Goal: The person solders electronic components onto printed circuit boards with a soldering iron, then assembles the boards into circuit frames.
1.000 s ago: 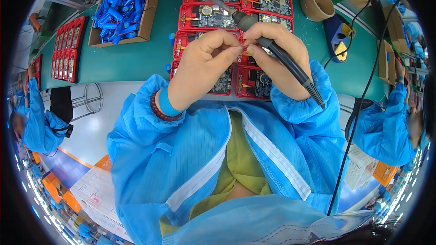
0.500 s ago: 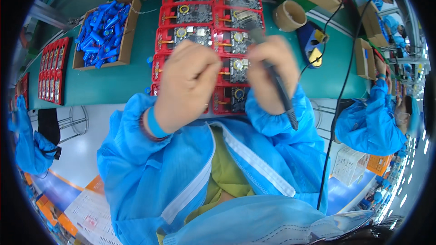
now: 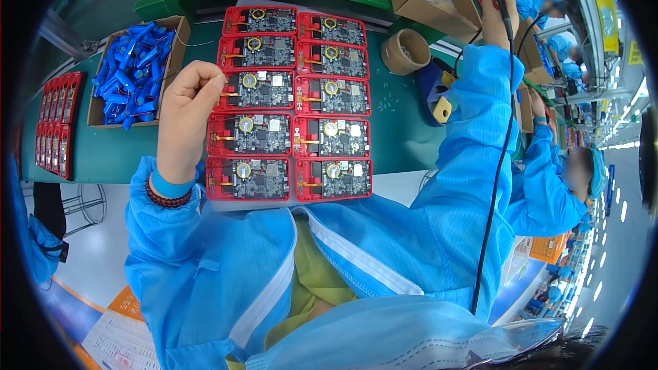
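Observation:
My left hand (image 3: 184, 113) is pinched closed beside the left column of red trays; whatever its fingertips hold is too small to make out. At the upper right, my raised right hand (image 3: 495, 17) grips a black soldering iron (image 3: 505, 15), tip upward, its cable hanging down past my sleeve. Two columns of red cases (image 3: 332, 138) lie in front of me. Each holds a dark circuit board (image 3: 264, 135) with a yellow-ringed round part and an orange ribbon. Nearest my left fingertips is the left column's middle case (image 3: 255, 90).
A cardboard box (image 3: 181, 48) of blue wrapped cells (image 3: 133, 72) stands left. More red cases (image 3: 57, 123) lie beyond it. To the right are a brown round tub (image 3: 404, 53), a blue holder with a yellow sponge (image 3: 442, 109), and small clippings. A co-worker (image 3: 552, 171) sits at right.
Both hands have parted from over the boards. My left hand moved left to the cases' edge; my right hand carried the soldering iron up and far right, turning its tip upward.

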Action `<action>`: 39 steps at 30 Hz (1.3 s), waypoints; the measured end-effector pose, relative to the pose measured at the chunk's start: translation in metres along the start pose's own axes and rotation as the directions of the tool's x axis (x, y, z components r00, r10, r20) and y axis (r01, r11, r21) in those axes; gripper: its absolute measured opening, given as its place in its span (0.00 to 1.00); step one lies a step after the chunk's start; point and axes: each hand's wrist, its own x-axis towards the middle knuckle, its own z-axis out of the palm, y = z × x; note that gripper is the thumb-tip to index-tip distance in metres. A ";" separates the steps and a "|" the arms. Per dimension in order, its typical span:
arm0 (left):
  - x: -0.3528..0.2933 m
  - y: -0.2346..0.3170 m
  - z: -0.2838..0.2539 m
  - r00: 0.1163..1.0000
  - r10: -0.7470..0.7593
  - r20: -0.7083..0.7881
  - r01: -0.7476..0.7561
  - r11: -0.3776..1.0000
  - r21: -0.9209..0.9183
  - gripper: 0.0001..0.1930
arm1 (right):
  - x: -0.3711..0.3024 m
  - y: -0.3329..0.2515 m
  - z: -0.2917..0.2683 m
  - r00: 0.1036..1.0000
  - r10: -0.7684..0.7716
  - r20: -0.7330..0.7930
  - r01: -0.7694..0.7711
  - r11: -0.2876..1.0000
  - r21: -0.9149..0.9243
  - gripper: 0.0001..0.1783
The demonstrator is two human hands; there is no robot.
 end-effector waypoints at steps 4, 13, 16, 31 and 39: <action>0.010 -0.009 -0.020 0.993 0.051 -0.111 -0.003 0.920 0.393 0.04 | -0.002 0.011 0.003 0.997 0.030 -0.071 -0.026 0.998 0.052 0.12; 0.031 -0.036 -0.036 0.979 0.192 -0.071 -0.093 0.724 0.684 0.07 | -0.024 -0.040 -0.001 0.974 0.225 -0.004 -0.221 0.963 0.156 0.12; 0.037 -0.040 -0.034 0.967 0.256 -0.006 -0.166 0.645 0.746 0.06 | -0.060 -0.085 0.005 0.985 0.117 0.129 -0.165 0.863 0.477 0.16; 0.037 -0.057 -0.030 0.955 0.275 0.115 -0.261 0.585 0.768 0.05 | -0.159 -0.191 0.082 0.641 -0.091 0.763 -0.528 0.669 0.523 0.13; 0.037 -0.059 -0.028 0.940 0.311 0.138 -0.298 0.557 0.776 0.05 | -0.163 -0.192 0.089 0.631 -0.069 0.773 -0.539 0.677 0.501 0.13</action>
